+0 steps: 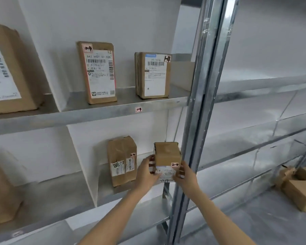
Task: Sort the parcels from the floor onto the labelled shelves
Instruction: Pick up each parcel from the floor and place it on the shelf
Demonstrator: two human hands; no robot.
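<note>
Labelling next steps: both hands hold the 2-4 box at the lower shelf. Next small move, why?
Probably set the box marked 2-4 down on the shelf, right of the parcel also marked 2-4, then let go. Left hand and right hand grip its sides, inside that bay.

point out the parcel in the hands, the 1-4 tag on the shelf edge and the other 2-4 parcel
held parcel point(167, 155), head view, bare cardboard above its label
1-4 shelf tag point(138, 109), head view, middle of the sticker
other 2-4 parcel point(121, 149), head view, taped cardboard front
</note>
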